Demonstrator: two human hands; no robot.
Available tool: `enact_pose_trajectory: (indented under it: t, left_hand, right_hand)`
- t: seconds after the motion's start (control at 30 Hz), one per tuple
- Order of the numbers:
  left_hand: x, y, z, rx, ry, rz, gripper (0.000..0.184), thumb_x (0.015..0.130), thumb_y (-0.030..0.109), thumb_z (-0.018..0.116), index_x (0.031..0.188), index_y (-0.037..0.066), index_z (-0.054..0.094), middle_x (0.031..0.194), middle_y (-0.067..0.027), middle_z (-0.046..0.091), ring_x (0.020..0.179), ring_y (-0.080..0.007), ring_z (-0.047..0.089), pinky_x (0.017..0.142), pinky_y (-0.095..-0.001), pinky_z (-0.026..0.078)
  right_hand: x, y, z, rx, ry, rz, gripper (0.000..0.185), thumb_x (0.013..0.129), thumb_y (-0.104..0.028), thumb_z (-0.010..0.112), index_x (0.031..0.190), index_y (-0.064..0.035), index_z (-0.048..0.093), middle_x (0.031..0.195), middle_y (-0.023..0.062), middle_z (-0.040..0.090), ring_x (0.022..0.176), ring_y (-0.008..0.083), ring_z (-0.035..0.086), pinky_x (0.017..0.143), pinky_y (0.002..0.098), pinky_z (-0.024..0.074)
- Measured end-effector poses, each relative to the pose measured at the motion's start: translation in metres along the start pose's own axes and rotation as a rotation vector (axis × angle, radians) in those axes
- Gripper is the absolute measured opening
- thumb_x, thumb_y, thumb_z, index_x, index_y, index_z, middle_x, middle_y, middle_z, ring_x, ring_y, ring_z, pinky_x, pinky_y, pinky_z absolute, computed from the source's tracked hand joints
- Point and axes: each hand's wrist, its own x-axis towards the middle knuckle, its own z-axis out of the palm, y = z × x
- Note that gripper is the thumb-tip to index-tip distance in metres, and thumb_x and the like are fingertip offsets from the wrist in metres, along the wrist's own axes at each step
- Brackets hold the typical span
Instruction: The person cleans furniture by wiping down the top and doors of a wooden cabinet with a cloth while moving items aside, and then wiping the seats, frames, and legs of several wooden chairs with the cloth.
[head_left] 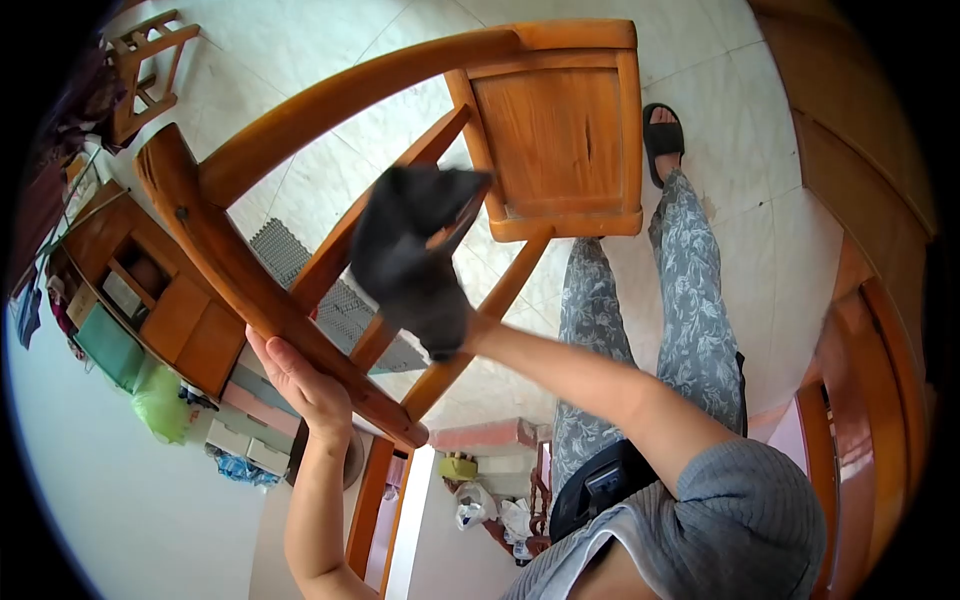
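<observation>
Here's the wooden chair [435, 140], filling the view from seven o'clock round to one, its thick rail [235, 265] running from ten down to seven and its panelled seat [555, 140] out at one. At eight o'clock the left hand [318, 400] is on the rail, fingers curled in against the wood and partly hidden behind it: a holding grip, by the look of it, and a good anchor. Just off centre, toward ten, comes the right hand [439, 238], almost swallowed by a dark cloth [400, 225] and badly blurred; how tightly those fingers close, or whether the cloth is worn like a mitt, cannot be told. It lies across the view of the slats [330, 262], though the blur hides whether fabric meets wood. Good form here, as a judgement: firm left hand, so the frame doesn't rock; cloth bunched flat under the palm; strokes along the grain, slat by slat, with extra care in the corners where slats meet rail. A loose fold could snag on those joints. And one caution at one to two o'clock: that sandalled foot [664, 142] stands near the seat, so the chair is best held steady.
</observation>
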Motion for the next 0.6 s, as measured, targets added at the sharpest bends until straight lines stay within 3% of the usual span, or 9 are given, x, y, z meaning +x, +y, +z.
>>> enact_pose_trajectory:
  t: [0.03,0.13,0.3,0.4,0.47,0.5,0.53,0.6]
  left_hand:
    - [0.001,-0.001,0.001,-0.015,0.001,0.010,0.045,0.098,0.036,0.022,0.124,0.003,0.036,0.108,-0.0107,0.051,0.101,-0.0190,0.053,0.096,-0.0356,0.040]
    - [0.003,-0.001,0.001,0.013,0.008,0.035,0.045,0.098,0.037,0.022,0.124,0.004,0.037,0.105,-0.0100,0.051,0.098,-0.0189,0.054,0.094,-0.0412,0.044]
    - [0.003,-0.010,-0.002,-0.057,0.014,0.006,0.047,0.097,0.040,0.023,0.125,0.005,0.036,0.104,-0.0101,0.052,0.096,-0.0197,0.056,0.094,-0.0414,0.043]
    - [0.005,0.000,0.008,-0.068,0.050,0.021,0.050,0.096,0.043,0.024,0.120,0.001,0.037,0.100,-0.0096,0.050,0.093,-0.0185,0.054,0.088,-0.0357,0.044]
    - [0.003,0.000,0.008,-0.067,0.059,-0.019,0.051,0.096,0.044,0.024,0.122,0.002,0.036,0.102,-0.0111,0.052,0.096,-0.0217,0.056,0.091,-0.0404,0.044]
    - [0.004,-0.004,0.004,-0.089,0.029,0.002,0.051,0.096,0.043,0.024,0.125,0.003,0.035,0.106,-0.0123,0.053,0.097,-0.0232,0.056,0.093,-0.0419,0.043]
    - [0.006,-0.008,0.002,-0.111,-0.001,0.023,0.052,0.096,0.043,0.024,0.127,0.003,0.034,0.110,-0.0136,0.054,0.099,-0.0247,0.057,0.094,-0.0434,0.043]
    - [0.005,-0.010,0.001,-0.111,-0.011,0.014,0.051,0.097,0.042,0.023,0.127,0.003,0.035,0.110,-0.0135,0.054,0.100,-0.0257,0.057,0.094,-0.0431,0.042]
  right_hand:
    - [-0.002,0.030,-0.010,0.017,0.039,0.029,0.035,0.086,-0.009,0.056,0.120,-0.0061,0.048,0.120,0.0059,0.051,0.112,0.0153,0.048,0.099,0.0255,0.0349]
    - [-0.008,0.055,-0.018,-0.417,0.051,0.067,0.040,0.088,-0.014,0.055,0.125,-0.0062,0.043,0.126,0.0060,0.045,0.116,0.0151,0.043,0.099,0.0249,0.0339]
    - [-0.069,-0.032,0.043,-0.722,-0.098,-0.086,0.040,0.084,-0.027,0.057,0.117,-0.0056,0.049,0.121,0.0114,0.047,0.113,0.0218,0.044,0.098,0.0321,0.0352]
    - [-0.110,-0.031,0.051,-0.811,-0.275,-0.143,0.042,0.082,-0.034,0.058,0.112,-0.0052,0.053,0.118,0.0146,0.048,0.111,0.0258,0.045,0.097,0.0364,0.0360]
    - [-0.121,-0.002,0.019,-1.173,-0.450,-0.189,0.046,0.068,-0.041,0.066,0.101,-0.0107,0.055,0.105,0.0154,0.047,0.101,0.0308,0.043,0.087,0.0444,0.0358]
    - [-0.117,0.007,0.001,-1.328,-0.209,-0.320,0.037,0.063,-0.034,0.065,0.092,-0.0158,0.053,0.097,0.0111,0.045,0.086,0.0296,0.043,0.073,0.0446,0.0365]
    - [-0.108,0.003,-0.018,-1.358,-0.079,-0.238,0.031,0.061,-0.033,0.064,0.081,-0.0143,0.051,0.094,0.0105,0.042,0.083,0.0294,0.040,0.071,0.0455,0.0351]
    - [-0.096,0.009,-0.067,-1.561,0.039,-0.107,0.030,0.061,-0.026,0.062,0.085,-0.0084,0.054,0.099,0.0119,0.045,0.088,0.0305,0.042,0.075,0.0454,0.0341]
